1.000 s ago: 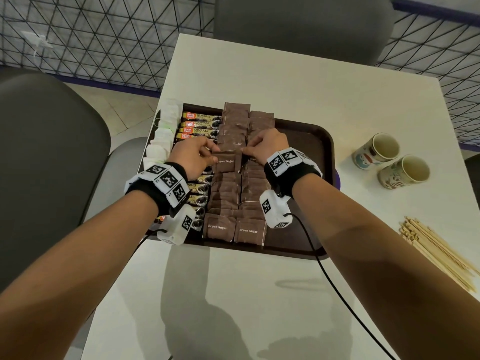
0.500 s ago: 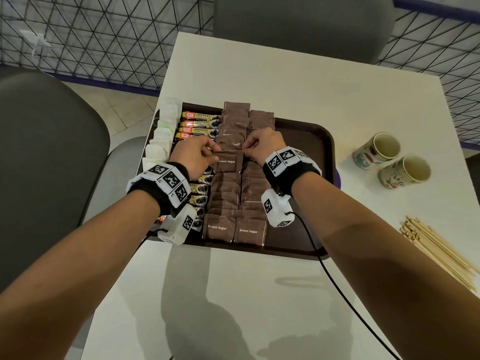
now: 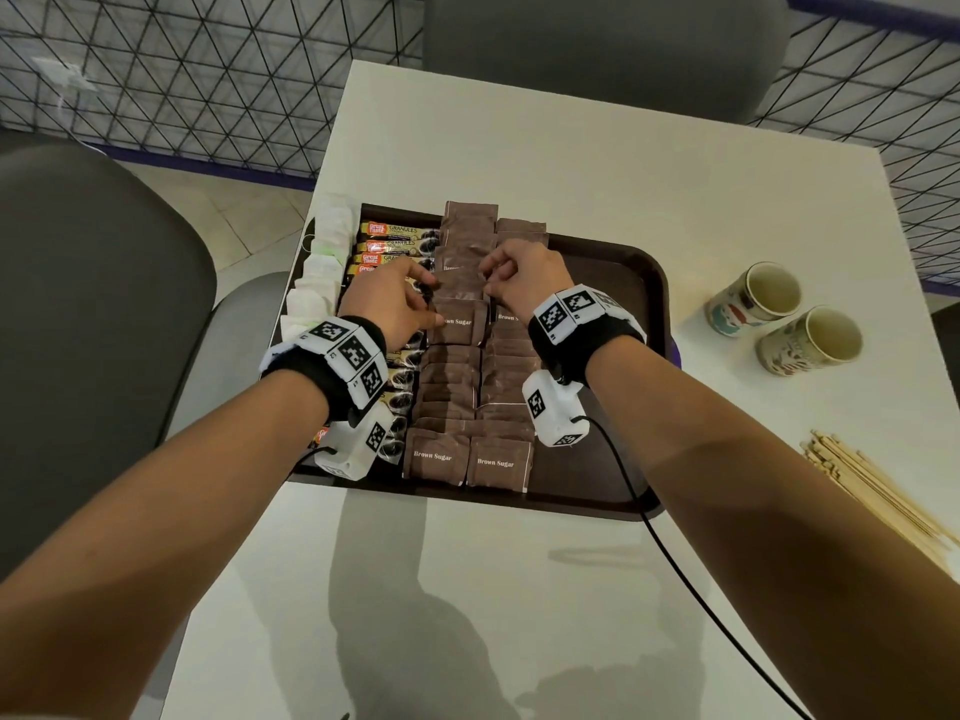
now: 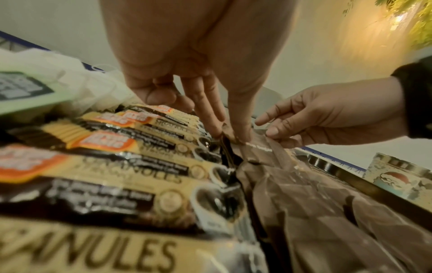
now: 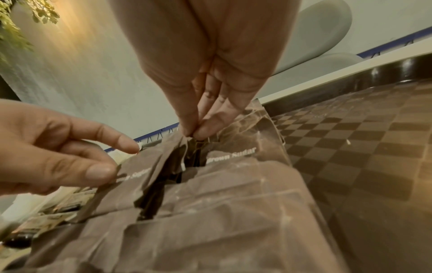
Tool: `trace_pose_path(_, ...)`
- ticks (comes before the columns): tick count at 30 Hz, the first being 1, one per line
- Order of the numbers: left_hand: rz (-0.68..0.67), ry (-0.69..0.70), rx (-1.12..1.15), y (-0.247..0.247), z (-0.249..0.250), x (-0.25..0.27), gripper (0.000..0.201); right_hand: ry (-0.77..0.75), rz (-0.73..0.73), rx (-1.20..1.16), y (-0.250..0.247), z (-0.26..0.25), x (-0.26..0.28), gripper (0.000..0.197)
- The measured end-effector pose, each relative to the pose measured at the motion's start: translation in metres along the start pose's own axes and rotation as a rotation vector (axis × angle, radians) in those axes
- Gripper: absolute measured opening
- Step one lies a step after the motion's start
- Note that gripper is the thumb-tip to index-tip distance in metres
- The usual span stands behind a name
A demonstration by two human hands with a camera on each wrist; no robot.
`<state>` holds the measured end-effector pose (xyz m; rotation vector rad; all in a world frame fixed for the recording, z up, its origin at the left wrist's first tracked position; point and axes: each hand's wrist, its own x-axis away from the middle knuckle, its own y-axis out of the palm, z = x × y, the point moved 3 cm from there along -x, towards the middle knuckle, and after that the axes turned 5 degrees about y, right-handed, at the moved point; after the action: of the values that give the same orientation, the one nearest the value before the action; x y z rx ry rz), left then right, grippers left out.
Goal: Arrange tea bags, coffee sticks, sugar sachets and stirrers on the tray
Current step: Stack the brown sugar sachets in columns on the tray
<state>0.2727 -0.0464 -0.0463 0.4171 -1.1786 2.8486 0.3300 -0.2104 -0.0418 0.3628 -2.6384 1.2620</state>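
Note:
A dark brown tray [image 3: 613, 272] holds a column of white tea bags [image 3: 317, 272], a column of coffee sticks [image 3: 395, 236] and two columns of brown sugar sachets [image 3: 467, 226]. My left hand [image 3: 434, 301] and right hand [image 3: 488, 283] meet over the middle of the left sugar column. Both pinch one brown sugar sachet [image 3: 460, 324], the left hand [image 4: 231, 134] at its left edge and the right hand [image 5: 194, 134] at its crumpled right edge. Wooden stirrers [image 3: 883, 501] lie on the table to the right of the tray.
Two printed cups [image 3: 753, 298] [image 3: 810, 340] stand right of the tray. A black cable [image 3: 675, 563] runs from my right wrist across the white table [image 3: 519, 148]. Grey chairs [image 3: 93, 304] stand on the left and at the far side. The tray's right strip is bare.
Both hands keep their pinch on the sachet and have barely shifted; the sachet stays at the same spot in the column.

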Motion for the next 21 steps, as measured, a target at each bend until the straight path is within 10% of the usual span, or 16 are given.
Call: trace_pose_path(21, 0.06, -0.015, -0.217, -0.003, 0.004, -0.039, 0.008, -0.046, 0.034, -0.106, 0.001, 0.002, 0.001, 0.023)
